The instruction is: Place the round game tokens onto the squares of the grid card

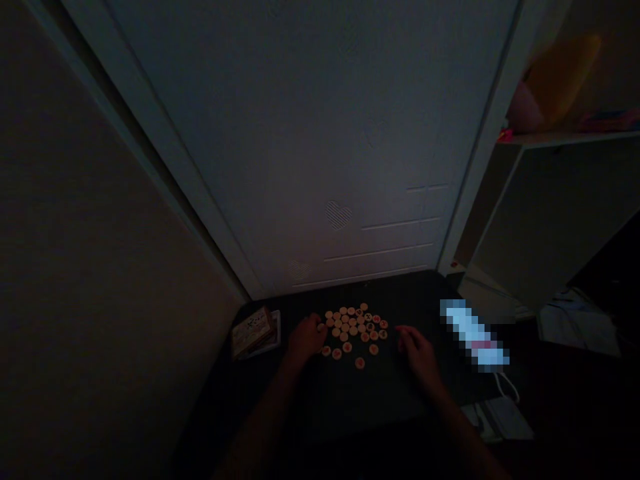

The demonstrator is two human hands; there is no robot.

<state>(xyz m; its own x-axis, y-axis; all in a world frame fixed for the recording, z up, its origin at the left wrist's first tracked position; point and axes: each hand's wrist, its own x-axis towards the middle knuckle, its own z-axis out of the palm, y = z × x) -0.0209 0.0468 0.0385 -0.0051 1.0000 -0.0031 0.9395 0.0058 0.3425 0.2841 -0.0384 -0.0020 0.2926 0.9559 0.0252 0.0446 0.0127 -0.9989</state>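
Round wooden Chinese chess pieces lie in a loose cluster on a dark table. Some show red or dark characters, while others look blank on top. My left hand is at the cluster's left edge, its fingers closed at a pale chess piece. To the right of the pieces, my right hand rests just above or on the table, loosely bent. Its fingertips are apart, and nothing is visible in them. A single piece lies nearer to me than the rest. The dim light hides finger detail.
A patterned wooden box sits on a white tray at the left. A bright, pixelated object lies at the right edge, with a white cable below it. Behind the table stands a pale panel with heart patterns.
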